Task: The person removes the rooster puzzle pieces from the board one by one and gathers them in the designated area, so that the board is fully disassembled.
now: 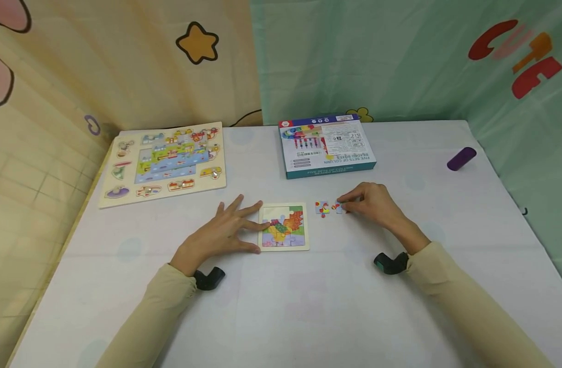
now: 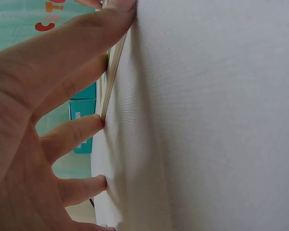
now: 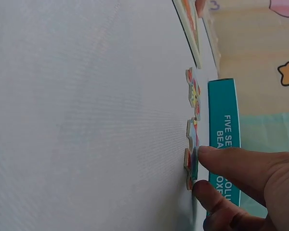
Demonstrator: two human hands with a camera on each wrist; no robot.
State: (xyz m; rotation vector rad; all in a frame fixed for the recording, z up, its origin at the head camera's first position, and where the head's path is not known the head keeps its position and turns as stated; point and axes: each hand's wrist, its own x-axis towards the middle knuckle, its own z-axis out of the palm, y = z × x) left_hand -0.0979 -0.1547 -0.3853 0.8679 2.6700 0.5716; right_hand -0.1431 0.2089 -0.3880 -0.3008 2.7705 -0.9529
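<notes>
A small square puzzle tray (image 1: 307, 240) with a pale frame lies mid-table, part filled with colourful pieces and bare at its upper left. My left hand (image 1: 223, 230) spreads its fingers at the tray's left side; one fingertip lies over the pieces, and the thumb (image 2: 86, 38) is at the near corner. To the right of the tray are loose jigsaw pieces (image 1: 323, 208) on the white cloth. My right hand (image 1: 370, 204) pinches a jigsaw piece (image 3: 193, 139) between thumb and finger, low at the cloth. Its fingers partly hide that piece.
At the back left lies a larger wooden peg puzzle board (image 1: 170, 194) with stacked picture sheets on it. A flat boxed set (image 1: 329, 148) rests behind the tray. Far right lies a purple cylinder (image 1: 462, 159). Printed curtains (image 1: 354, 56) hang along the table's back edge.
</notes>
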